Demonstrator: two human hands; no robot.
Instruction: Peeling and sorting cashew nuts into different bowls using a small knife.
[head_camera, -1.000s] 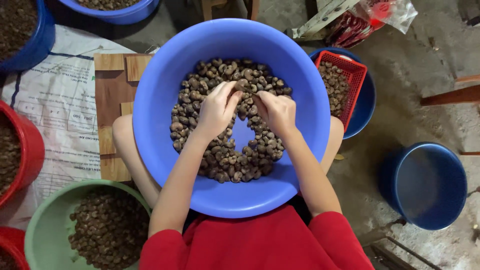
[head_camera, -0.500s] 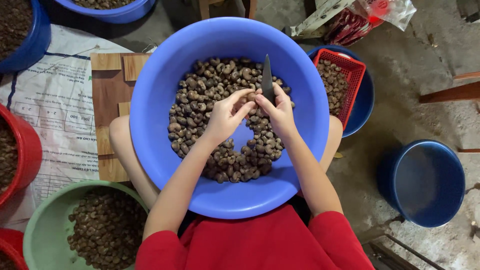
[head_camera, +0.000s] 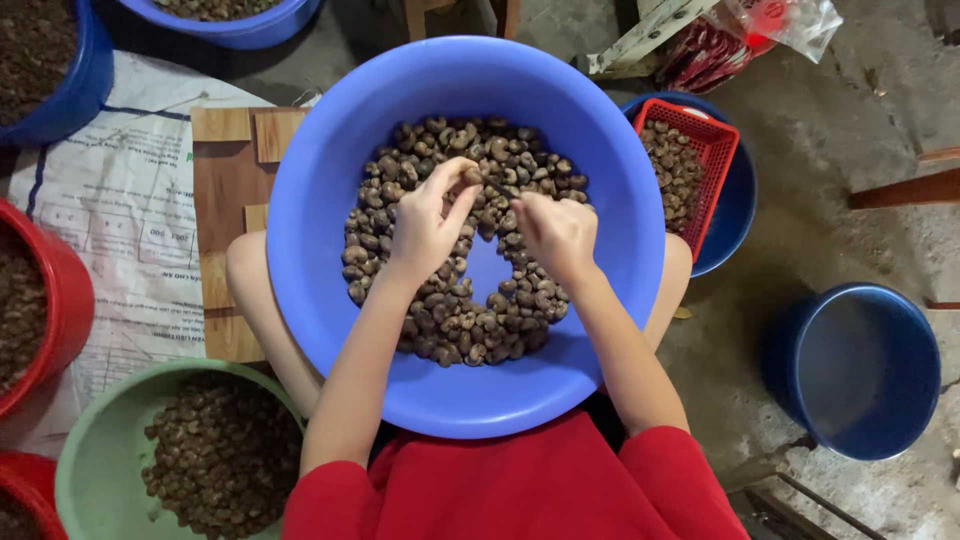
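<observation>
Resting on the lap, a large round blue plastic basin (head_camera: 330, 290) of brown cashew nuts in the shell (head_camera: 400, 180), heaped in a ring around a bare blue patch at the centre. Left hand (head_camera: 425, 225) over the heap at about 10 o'clock from that patch, thumb and forefinger pinching a single nut (head_camera: 470, 176) at their tips. Right hand (head_camera: 555, 232) at about 2 o'clock from the patch, fingers curled down onto the nuts, just beside the left-hand grip; cannot tell what, if anything, sits inside this grip. Pinched nut directly above the heap, at 12 o'clock from the bare patch. At 9 o'clock from the basin, a white printed woven sack (head_camera: 110, 220) spread flat on the floor, with a brown wooden board (head_camera: 220, 170) over it. At 1 o'clock, a crumpled clear plastic bag with red packets (head_camera: 720, 45) beside a pale flat strip. At 3 o'clock, a red slotted plastic basket of nuts (head_camera: 700, 150) set in a blue bowl. At 4 o'clock, a dark blue bucket (head_camera: 850, 370); bare concrete floor (head_camera: 820, 200) between them. At 7 o'clock, a green bowl of nuts (head_camera: 90, 450); a red tub (head_camera: 60, 300) at 8 o'clock.
</observation>
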